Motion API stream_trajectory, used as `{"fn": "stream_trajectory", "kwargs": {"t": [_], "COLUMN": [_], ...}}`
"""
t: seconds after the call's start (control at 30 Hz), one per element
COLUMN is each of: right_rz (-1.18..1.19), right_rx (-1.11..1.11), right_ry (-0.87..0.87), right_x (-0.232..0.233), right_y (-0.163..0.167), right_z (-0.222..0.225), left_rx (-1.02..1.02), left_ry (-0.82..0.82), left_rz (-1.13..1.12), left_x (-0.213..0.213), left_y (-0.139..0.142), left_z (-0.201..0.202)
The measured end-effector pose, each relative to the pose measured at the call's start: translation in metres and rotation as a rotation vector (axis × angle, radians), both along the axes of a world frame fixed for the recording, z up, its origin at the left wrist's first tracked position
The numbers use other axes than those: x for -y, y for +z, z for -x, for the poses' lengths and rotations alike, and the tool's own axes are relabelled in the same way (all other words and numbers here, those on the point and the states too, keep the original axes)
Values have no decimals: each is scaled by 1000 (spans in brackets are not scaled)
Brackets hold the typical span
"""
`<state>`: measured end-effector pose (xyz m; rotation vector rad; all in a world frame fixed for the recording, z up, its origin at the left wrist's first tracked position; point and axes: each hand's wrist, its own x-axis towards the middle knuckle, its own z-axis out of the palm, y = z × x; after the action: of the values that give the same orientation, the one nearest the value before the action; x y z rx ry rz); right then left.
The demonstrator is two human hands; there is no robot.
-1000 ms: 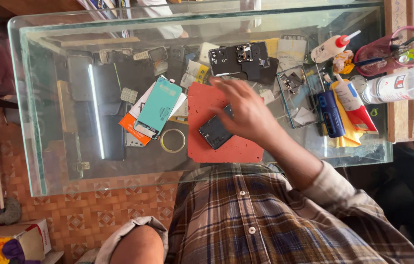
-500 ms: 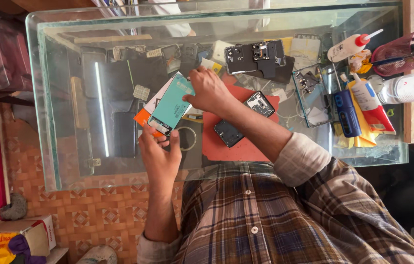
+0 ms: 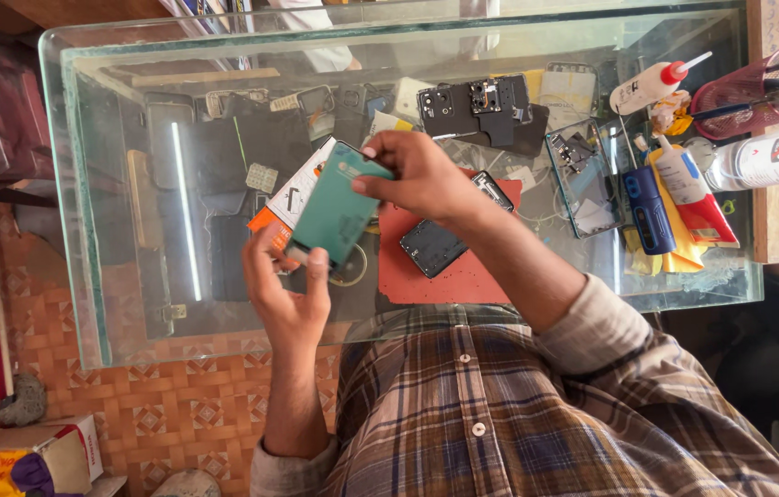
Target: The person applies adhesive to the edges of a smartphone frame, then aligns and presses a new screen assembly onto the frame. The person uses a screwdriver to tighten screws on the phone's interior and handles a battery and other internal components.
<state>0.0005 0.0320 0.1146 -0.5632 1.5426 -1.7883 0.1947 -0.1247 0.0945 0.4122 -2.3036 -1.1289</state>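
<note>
Your left hand (image 3: 286,293) and right hand (image 3: 417,175) both close their grip on the green phone back cover (image 3: 339,213), held above the glass counter (image 3: 113,276); its long axis runs roughly one to seven o'clock, apparently tilted.

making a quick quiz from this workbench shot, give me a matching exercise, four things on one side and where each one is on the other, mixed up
Things:
1. green phone back cover
2. dark phone body
3. blue tube
4. white glue bottle with red tip

Places:
A. lying on the red mat
B. held between the left hand and the right hand
C. far right corner, beside the red mesh pot
D. on the yellow cloth at the right

Pairs: 1-B, 2-A, 3-D, 4-C
</note>
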Motion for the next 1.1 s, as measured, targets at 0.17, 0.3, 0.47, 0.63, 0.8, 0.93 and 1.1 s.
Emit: {"fn": "stream_trajectory", "kwargs": {"t": [0.17, 0.3, 0.47, 0.63, 0.8, 0.93, 1.1], "right_rz": [-5, -131, 59, 175, 110, 230, 471], "right_rx": [29, 64, 247, 321, 234, 277, 506], "right_ry": [-43, -198, -328, -295, -312, -336, -245], "right_x": [-56, -89, -143, -179, -188, -186, -165], "right_y": [24, 20, 1, -22, -42, -39, -24], "right_z": [-12, -28, -66, -92, -96, -90, -85], "left_rx": [122, 178, 56, 39, 79, 53, 138], "left_ry": [-579, -741, -724, -662, -652, -692, -773], "left_rz": [-967, -1201, -1266, -1169, -1142, -1220, -1075], "left_x": [-26, -75, -109, -124, -134, -141, -146], "left_y": [-2, 1, 6, 3, -1, -6, -8], "left_z": [9, 20, 36, 48, 51, 54, 49]}}
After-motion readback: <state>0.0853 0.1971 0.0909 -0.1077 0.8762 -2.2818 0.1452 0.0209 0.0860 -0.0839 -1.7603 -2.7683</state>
